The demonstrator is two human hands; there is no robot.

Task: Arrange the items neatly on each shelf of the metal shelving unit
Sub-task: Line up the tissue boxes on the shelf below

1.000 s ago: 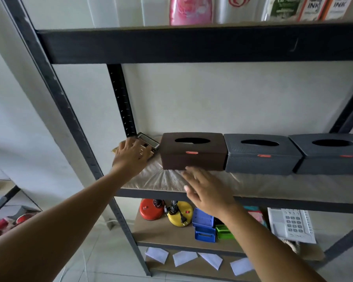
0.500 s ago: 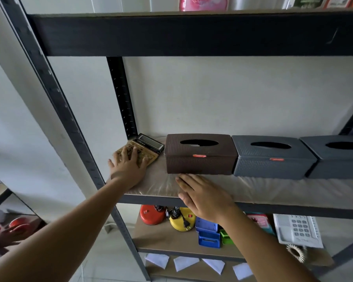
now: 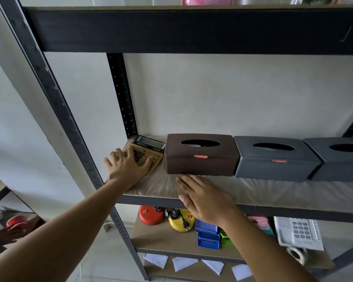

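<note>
A gold calculator (image 3: 151, 148) lies at the left end of the middle shelf (image 3: 273, 192), beside a brown tissue box (image 3: 201, 154). My left hand (image 3: 126, 165) rests flat on the calculator's keys, fingers spread. To the right of the brown box stand two grey tissue boxes (image 3: 273, 157), in a row. My right hand (image 3: 204, 197) hovers open, fingers straight, over the shelf's front edge just before the brown box, touching nothing I can see.
The shelf board is covered in clear plastic. The shelf below holds a red round device (image 3: 151, 214), a yellow one (image 3: 181, 219), blue trays (image 3: 208, 235) and a white telephone (image 3: 298, 233). Dark metal uprights (image 3: 55, 98) frame the left side. Bottles stand on the top shelf.
My left hand slid the calculator toward the front and turned it closer to the brown box. The right hand stayed near the shelf edge; the view shifted slightly.
</note>
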